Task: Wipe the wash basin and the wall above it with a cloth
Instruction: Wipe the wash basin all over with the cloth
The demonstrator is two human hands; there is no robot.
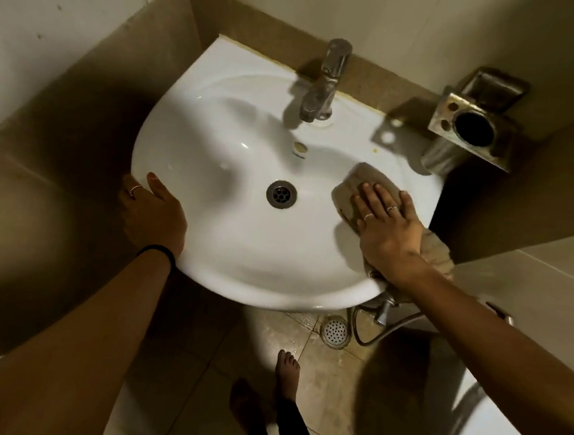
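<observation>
Right hand [386, 230] presses cloth [349, 191] inside wash basin [228, 247].

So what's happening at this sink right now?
A person is wiping a white wash basin. Their right hand presses a beige cloth flat against the right side of the bowl, fingers straight. Their left hand holds the basin's left rim, steadying it. The tap looks off, and the wall above is not being touched at this moment.

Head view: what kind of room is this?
Almost certainly a small tiled bathroom: a wall-hung wash basin with a chrome tap, a metal tumbler holder on the wall, and a floor drain beneath.
</observation>
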